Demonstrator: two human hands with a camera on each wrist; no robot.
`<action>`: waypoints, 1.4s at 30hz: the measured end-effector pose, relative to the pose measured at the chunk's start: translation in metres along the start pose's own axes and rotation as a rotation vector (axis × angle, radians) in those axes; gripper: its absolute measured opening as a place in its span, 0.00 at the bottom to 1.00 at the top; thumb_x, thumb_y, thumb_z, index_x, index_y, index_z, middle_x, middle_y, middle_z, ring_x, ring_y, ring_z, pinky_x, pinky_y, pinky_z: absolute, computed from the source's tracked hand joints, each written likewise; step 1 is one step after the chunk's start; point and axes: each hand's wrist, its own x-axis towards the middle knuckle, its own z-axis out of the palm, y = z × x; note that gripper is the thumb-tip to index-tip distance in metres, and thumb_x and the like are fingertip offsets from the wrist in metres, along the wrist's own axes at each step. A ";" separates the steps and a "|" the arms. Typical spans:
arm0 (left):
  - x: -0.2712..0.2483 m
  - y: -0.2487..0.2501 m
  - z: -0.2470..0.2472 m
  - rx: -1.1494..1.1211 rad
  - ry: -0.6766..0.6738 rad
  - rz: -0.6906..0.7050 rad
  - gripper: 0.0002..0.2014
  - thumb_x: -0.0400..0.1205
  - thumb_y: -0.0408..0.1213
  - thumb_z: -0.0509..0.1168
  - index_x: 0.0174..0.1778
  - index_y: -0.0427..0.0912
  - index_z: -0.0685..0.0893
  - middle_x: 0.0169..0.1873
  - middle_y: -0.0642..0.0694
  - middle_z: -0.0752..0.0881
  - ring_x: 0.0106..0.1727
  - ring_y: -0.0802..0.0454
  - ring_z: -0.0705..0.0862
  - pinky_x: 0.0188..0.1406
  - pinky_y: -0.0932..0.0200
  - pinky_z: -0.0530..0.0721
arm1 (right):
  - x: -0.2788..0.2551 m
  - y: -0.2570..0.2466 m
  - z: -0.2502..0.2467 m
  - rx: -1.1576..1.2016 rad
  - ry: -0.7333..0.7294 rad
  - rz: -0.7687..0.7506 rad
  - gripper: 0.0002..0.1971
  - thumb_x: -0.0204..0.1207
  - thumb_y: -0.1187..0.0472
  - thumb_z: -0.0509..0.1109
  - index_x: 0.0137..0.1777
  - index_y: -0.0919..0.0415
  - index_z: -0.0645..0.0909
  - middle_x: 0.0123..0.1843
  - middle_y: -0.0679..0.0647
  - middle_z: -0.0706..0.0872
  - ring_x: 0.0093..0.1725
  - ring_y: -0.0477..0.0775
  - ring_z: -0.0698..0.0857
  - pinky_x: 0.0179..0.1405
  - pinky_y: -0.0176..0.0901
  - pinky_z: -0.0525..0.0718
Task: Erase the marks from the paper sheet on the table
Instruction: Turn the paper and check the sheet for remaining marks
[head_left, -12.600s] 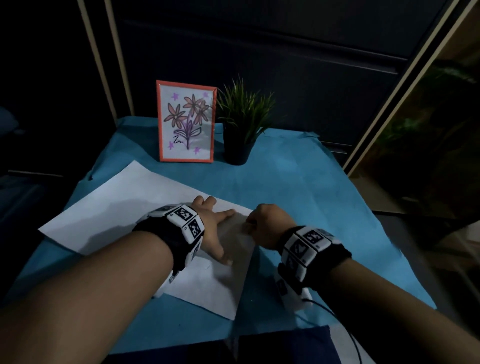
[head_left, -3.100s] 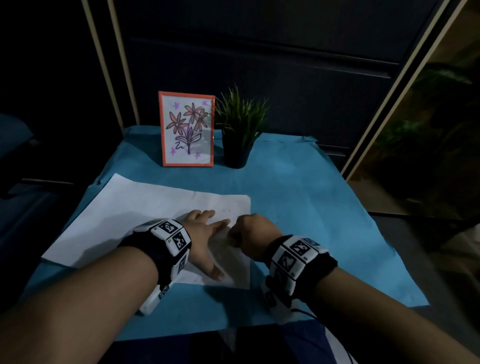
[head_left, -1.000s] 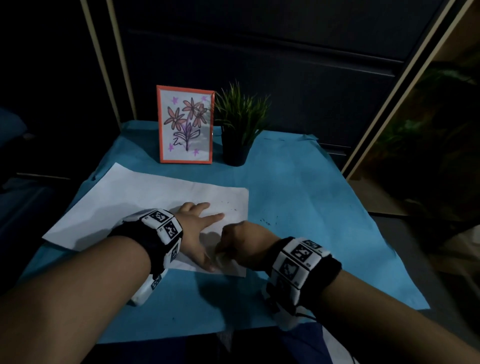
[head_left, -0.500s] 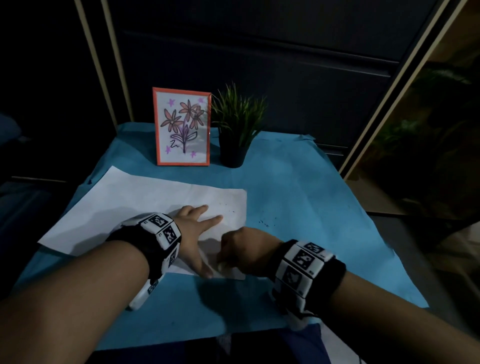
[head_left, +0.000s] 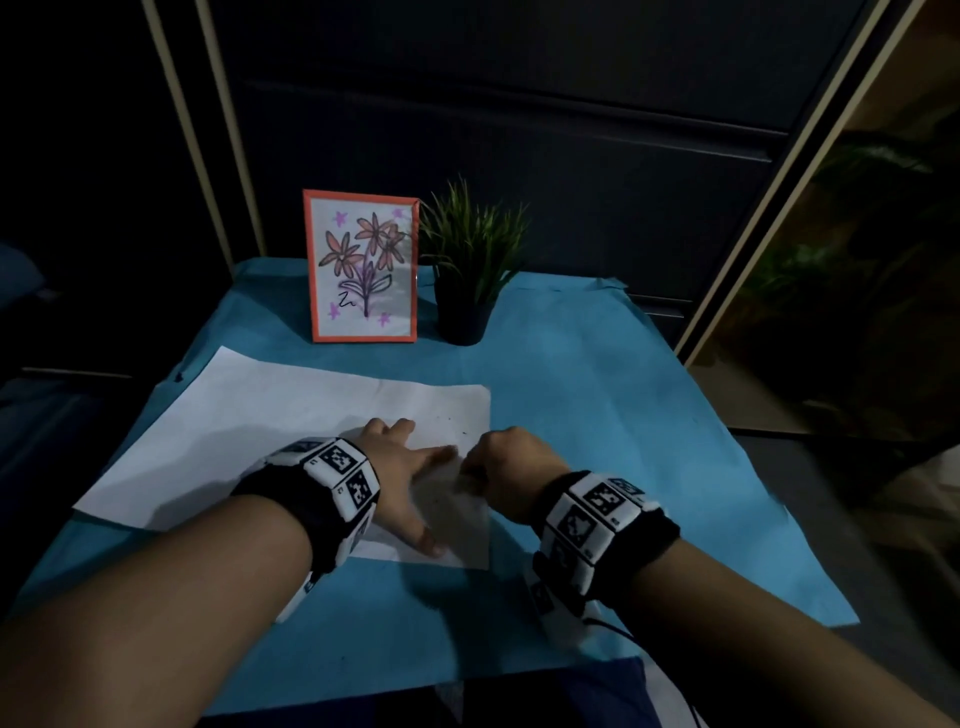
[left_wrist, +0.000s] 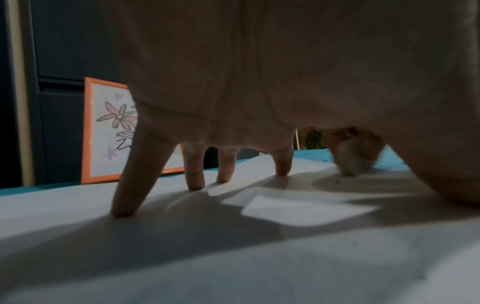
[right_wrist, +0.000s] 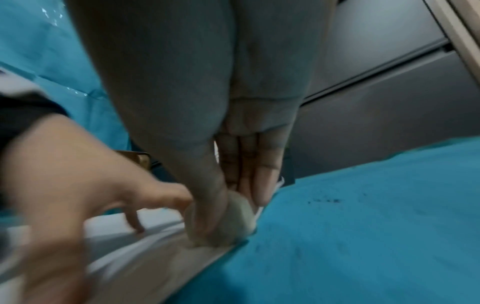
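A white paper sheet (head_left: 270, 431) lies on the blue table cover (head_left: 597, 415). My left hand (head_left: 400, 467) rests flat on the sheet's right part, fingers spread and straight, fingertips (left_wrist: 124, 207) pressing the paper. My right hand (head_left: 506, 465) is curled just right of it, pinching a whitish eraser (right_wrist: 239, 222) between thumb and fingers. The eraser's lower end touches the paper near its right edge, as the left wrist view shows the eraser (left_wrist: 353, 162). Small dark crumbs dot the sheet (head_left: 457, 426).
A framed flower drawing (head_left: 363, 267) with an orange border stands at the table's back. A small potted plant (head_left: 467, 270) stands right of it. Dark eraser crumbs (right_wrist: 324, 200) lie on the blue cover right of the sheet. Dark cabinet fronts rise behind the table.
My right hand with the eraser has moved up the sheet's right part, away from its near edge. The left hand stays pressed on the paper.
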 end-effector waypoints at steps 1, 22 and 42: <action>0.001 0.000 0.000 0.009 -0.016 -0.011 0.59 0.58 0.77 0.70 0.80 0.73 0.42 0.84 0.42 0.43 0.82 0.34 0.46 0.80 0.36 0.59 | -0.004 -0.001 0.001 -0.015 -0.022 -0.016 0.10 0.77 0.55 0.70 0.56 0.53 0.87 0.56 0.59 0.86 0.57 0.62 0.84 0.51 0.42 0.78; 0.000 0.000 0.003 0.000 -0.024 -0.032 0.61 0.56 0.79 0.68 0.79 0.75 0.37 0.84 0.45 0.37 0.83 0.37 0.40 0.81 0.35 0.52 | -0.022 0.008 0.003 -0.070 -0.118 -0.199 0.10 0.75 0.60 0.70 0.54 0.51 0.88 0.55 0.55 0.87 0.56 0.59 0.84 0.54 0.43 0.80; -0.013 -0.008 0.001 -0.122 0.005 0.047 0.61 0.65 0.61 0.78 0.85 0.55 0.44 0.84 0.45 0.37 0.85 0.45 0.41 0.82 0.53 0.49 | 0.009 -0.024 -0.001 -0.080 -0.025 -0.187 0.11 0.79 0.60 0.65 0.58 0.58 0.86 0.56 0.61 0.85 0.57 0.62 0.83 0.53 0.48 0.81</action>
